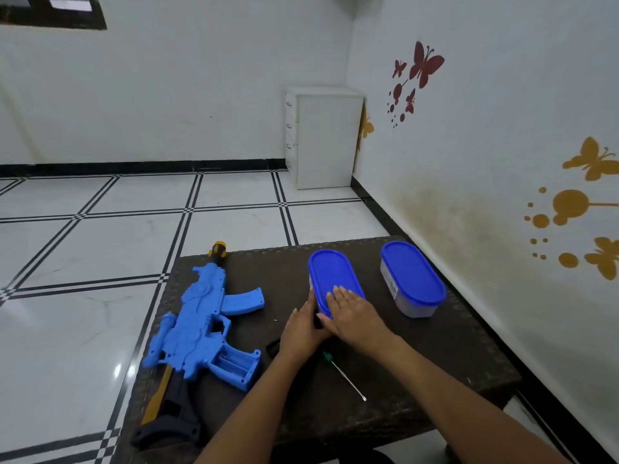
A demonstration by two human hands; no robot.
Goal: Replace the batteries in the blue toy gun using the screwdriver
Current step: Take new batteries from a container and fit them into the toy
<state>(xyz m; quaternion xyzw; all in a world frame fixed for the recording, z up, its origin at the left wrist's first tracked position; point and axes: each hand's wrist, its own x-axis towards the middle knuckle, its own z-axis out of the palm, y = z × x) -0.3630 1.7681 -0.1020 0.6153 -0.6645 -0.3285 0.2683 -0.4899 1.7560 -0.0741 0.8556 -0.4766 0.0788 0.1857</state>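
Observation:
The blue toy gun lies on its side at the left of the dark table, its battery compartment uncovered and facing up. A green-handled screwdriver rests on the table between my forearms. My left hand grips the near end of a clear container with a blue lid. My right hand lies flat on that lid, fingers spread. A small black piece lies beside my left wrist.
A second blue-lidded container stands at the table's right, close to the wall. A white drawer unit sits in the far corner. Tiled floor lies to the left of and beyond the table.

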